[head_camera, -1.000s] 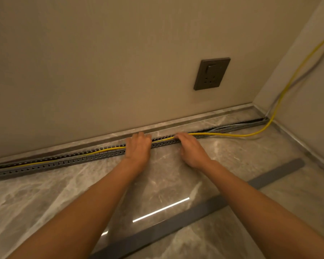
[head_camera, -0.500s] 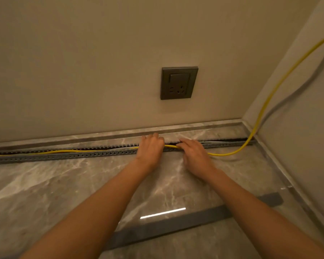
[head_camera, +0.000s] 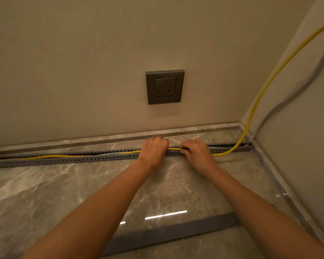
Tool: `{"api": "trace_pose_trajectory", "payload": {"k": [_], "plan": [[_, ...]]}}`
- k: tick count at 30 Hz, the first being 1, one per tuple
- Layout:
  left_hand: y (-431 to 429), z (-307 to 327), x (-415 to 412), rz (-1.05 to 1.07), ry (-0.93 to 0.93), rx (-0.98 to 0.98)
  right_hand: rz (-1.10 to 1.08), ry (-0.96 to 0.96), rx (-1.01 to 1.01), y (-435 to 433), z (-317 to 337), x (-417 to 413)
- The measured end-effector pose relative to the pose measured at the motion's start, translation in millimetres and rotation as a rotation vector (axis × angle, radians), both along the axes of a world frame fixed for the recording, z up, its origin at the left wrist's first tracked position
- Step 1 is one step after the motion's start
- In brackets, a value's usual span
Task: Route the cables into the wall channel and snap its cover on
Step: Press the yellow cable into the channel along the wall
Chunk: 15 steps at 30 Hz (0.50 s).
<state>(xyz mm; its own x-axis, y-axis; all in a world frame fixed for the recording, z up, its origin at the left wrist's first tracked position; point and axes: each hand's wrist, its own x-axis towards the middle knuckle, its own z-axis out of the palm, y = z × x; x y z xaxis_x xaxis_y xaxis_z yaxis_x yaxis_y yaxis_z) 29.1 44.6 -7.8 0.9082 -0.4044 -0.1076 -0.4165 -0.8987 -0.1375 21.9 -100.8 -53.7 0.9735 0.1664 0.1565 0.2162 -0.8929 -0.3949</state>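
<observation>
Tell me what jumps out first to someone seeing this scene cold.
The bright yellow cable grabs the eye first: it drops down the right-hand corner, bends at the floor and runs left along the slotted grey channel below the wall. Next come the two bare hands side by side at the channel's middle, left hand and right hand both closed on the cable. Above them, the dark wall socket stands out on the plain wall.

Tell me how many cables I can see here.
2. The yellow cable drops down the right wall and runs along the channel under both hands. The grey cable hangs beside it and reaches the corner; more may lie hidden inside the channel.
</observation>
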Motion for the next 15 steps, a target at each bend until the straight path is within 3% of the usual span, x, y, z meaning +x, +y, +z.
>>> {"api": "trace_pose_trajectory", "payload": {"k": [4,15], "plan": [[-16.6,-7.2,0.3,-0.096,0.024,0.009,-0.055,-0.007,0.012,-19.6,2.0,-0.7],[-36.0,-14.6,2.4,-0.087,-0.011,-0.023,-0.251,0.008,0.004,-45.3,9.5,-0.1]]}}
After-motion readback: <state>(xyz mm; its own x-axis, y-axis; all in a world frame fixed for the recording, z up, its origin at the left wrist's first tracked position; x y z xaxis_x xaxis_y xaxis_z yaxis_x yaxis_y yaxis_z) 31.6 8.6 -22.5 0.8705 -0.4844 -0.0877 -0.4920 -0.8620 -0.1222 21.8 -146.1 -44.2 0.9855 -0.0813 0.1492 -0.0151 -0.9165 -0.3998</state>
